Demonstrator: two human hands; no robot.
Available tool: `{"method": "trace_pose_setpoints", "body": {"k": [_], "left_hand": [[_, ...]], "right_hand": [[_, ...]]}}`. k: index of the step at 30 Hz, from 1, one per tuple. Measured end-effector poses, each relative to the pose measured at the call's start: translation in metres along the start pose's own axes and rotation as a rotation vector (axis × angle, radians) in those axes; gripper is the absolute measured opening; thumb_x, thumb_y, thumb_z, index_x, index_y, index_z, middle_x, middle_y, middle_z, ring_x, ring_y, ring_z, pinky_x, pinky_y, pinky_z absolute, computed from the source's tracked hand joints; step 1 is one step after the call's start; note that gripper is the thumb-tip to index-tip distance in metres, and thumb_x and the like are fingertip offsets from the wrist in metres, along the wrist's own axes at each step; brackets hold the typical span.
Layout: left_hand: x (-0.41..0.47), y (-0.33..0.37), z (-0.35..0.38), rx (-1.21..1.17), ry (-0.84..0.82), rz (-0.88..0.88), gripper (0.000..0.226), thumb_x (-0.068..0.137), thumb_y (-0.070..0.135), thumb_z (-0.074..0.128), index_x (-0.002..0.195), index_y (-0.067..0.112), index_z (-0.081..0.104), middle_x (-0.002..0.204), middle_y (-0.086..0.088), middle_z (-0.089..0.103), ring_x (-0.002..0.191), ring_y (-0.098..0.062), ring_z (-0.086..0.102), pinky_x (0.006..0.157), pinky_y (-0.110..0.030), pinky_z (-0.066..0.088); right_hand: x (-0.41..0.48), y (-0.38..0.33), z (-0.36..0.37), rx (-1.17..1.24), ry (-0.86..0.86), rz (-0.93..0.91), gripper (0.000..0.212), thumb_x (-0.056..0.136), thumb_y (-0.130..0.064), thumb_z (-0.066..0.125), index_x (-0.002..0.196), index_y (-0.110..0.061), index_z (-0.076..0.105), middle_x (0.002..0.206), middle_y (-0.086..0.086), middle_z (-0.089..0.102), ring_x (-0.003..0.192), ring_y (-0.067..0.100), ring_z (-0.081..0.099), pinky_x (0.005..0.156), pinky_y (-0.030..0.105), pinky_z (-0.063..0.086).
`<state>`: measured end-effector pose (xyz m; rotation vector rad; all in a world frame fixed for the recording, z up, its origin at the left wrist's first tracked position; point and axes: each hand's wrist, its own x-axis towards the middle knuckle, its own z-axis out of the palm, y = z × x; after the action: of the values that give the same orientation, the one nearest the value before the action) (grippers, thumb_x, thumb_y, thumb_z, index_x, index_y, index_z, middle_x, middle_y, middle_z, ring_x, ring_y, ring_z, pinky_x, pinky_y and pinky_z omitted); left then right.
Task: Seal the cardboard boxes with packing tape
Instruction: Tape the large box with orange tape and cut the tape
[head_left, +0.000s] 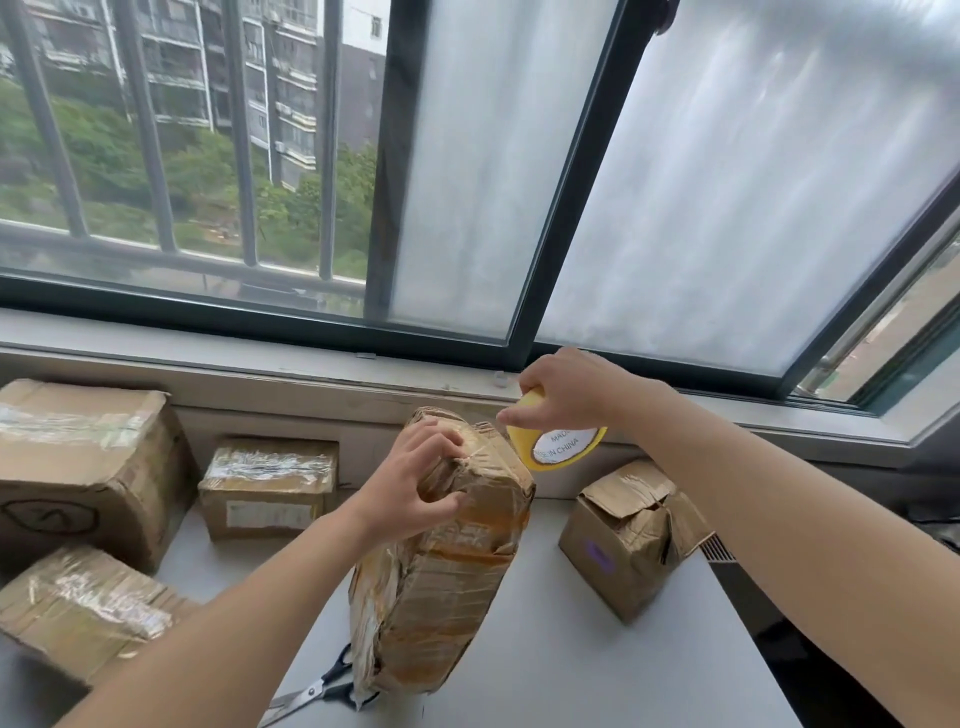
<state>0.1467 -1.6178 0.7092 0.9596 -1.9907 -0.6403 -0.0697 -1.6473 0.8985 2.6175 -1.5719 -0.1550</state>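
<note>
The box we're taping (447, 561) stands on end in the middle of the desk (571, 665). It leans a little and it's already covered in crinkly brown tape. Our left grip (415, 483) is curled over its top left edge, fingertips dug into the taped cardboard and thumb on the near face. Our right grip (566, 395) is just past the box's top right corner, closed round a yellow tape roll (550, 452) with a white MADE IN CHINA label, index finger poking toward the box. We honestly can't tell if a strip runs from roll to box.

Scissors (317, 691) stick out from under the box's near left corner, black handles by the box.

Off to the right a smaller box (628, 540) with crumpled top flaps and a purple mark stands apart.

On the left there are three more taped ones:
- a big box (88, 467) at the far left
- a small labelled box (267, 486) against the sill wall
- a flat box (83, 618) nearest us, partly behind our left forearm

Beyond the desk is the window (467, 208). It's frosted on the right, with bars, trees and apartment blocks on the left.
</note>
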Motion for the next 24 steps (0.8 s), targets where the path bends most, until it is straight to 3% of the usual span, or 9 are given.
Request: {"method": "trace_pose_setpoints", "body": {"k": [4, 6, 8, 11, 12, 14, 16, 19, 24], "left_hand": [[0.0, 0.011, 0.009, 0.037, 0.042, 0.033, 0.032, 0.085, 0.049, 0.064, 0.105, 0.026, 0.055, 0.13, 0.016, 0.053, 0.14, 0.003, 0.027, 0.115, -0.023, 0.019], [-0.002, 0.019, 0.011, 0.087, 0.057, 0.068, 0.027, 0.088, 0.049, 0.064, 0.099, 0.03, 0.05, 0.13, 0.017, 0.055, 0.141, -0.002, 0.035, 0.117, -0.024, 0.017], [-0.005, 0.024, 0.007, 0.129, 0.063, 0.059, 0.027, 0.089, 0.052, 0.064, 0.097, 0.034, 0.046, 0.119, 0.017, 0.059, 0.123, -0.008, 0.051, 0.116, -0.024, 0.019], [-0.004, 0.03, 0.002, 0.291, 0.099, 0.073, 0.034, 0.088, 0.062, 0.06, 0.098, 0.03, 0.054, 0.103, 0.016, 0.058, 0.101, -0.009, 0.055, 0.127, -0.044, 0.005], [-0.004, 0.031, 0.002, 0.336, 0.096, 0.085, 0.04, 0.087, 0.067, 0.06, 0.101, 0.029, 0.06, 0.104, 0.015, 0.058, 0.101, -0.01, 0.056, 0.126, -0.052, 0.005], [-0.007, 0.031, 0.003, 0.35, 0.121, 0.081, 0.048, 0.085, 0.073, 0.059, 0.107, 0.032, 0.068, 0.108, 0.013, 0.058, 0.105, -0.013, 0.055, 0.12, -0.064, 0.021], [-0.01, 0.029, 0.005, 0.331, 0.202, 0.014, 0.048, 0.083, 0.073, 0.06, 0.11, 0.036, 0.073, 0.115, 0.013, 0.059, 0.111, -0.016, 0.054, 0.109, -0.068, 0.03], [-0.011, 0.029, 0.007, 0.258, 0.279, -0.102, 0.046, 0.082, 0.071, 0.06, 0.11, 0.038, 0.075, 0.123, 0.02, 0.061, 0.124, -0.012, 0.051, 0.11, -0.073, 0.021], [0.003, 0.032, 0.005, 0.211, 0.321, -0.116, 0.036, 0.082, 0.06, 0.071, 0.102, 0.031, 0.078, 0.114, 0.02, 0.068, 0.114, -0.007, 0.056, 0.113, -0.071, 0.022]], "right_hand": [[0.003, -0.007, -0.009, 0.011, 0.043, -0.038, 0.055, 0.087, -0.066, 0.062, 0.072, -0.013, 0.063, 0.068, 0.007, 0.063, 0.065, 0.023, 0.058, 0.055, 0.033, 0.041], [0.003, -0.014, -0.014, -0.024, 0.041, -0.065, 0.053, 0.089, -0.063, 0.061, 0.073, -0.012, 0.064, 0.066, 0.004, 0.061, 0.062, 0.019, 0.054, 0.057, 0.034, 0.044], [0.003, -0.019, -0.015, -0.04, 0.039, -0.086, 0.053, 0.09, -0.061, 0.06, 0.073, -0.01, 0.063, 0.063, 0.002, 0.057, 0.061, 0.019, 0.051, 0.058, 0.035, 0.045], [0.002, -0.023, -0.013, -0.053, 0.048, -0.1, 0.051, 0.091, -0.06, 0.058, 0.078, -0.012, 0.064, 0.068, 0.002, 0.06, 0.069, 0.022, 0.056, 0.06, 0.034, 0.044], [0.002, -0.025, -0.012, -0.052, 0.056, -0.109, 0.05, 0.091, -0.061, 0.058, 0.079, -0.013, 0.065, 0.072, 0.002, 0.062, 0.072, 0.023, 0.058, 0.06, 0.033, 0.043], [0.001, -0.028, -0.011, -0.041, 0.082, -0.121, 0.047, 0.091, -0.061, 0.058, 0.08, -0.016, 0.065, 0.075, 0.0, 0.064, 0.075, 0.023, 0.059, 0.06, 0.032, 0.043], [0.001, -0.028, -0.011, -0.016, 0.117, -0.115, 0.044, 0.091, -0.06, 0.059, 0.077, -0.019, 0.063, 0.072, -0.003, 0.061, 0.075, 0.023, 0.059, 0.061, 0.033, 0.043], [0.002, -0.027, -0.012, 0.01, 0.17, -0.108, 0.043, 0.09, -0.061, 0.06, 0.07, -0.023, 0.054, 0.067, -0.005, 0.056, 0.072, 0.025, 0.059, 0.063, 0.035, 0.047], [-0.003, -0.03, -0.017, -0.025, 0.256, -0.124, 0.043, 0.091, -0.061, 0.06, 0.077, -0.021, 0.058, 0.072, -0.003, 0.058, 0.073, 0.025, 0.058, 0.064, 0.036, 0.049]]}}
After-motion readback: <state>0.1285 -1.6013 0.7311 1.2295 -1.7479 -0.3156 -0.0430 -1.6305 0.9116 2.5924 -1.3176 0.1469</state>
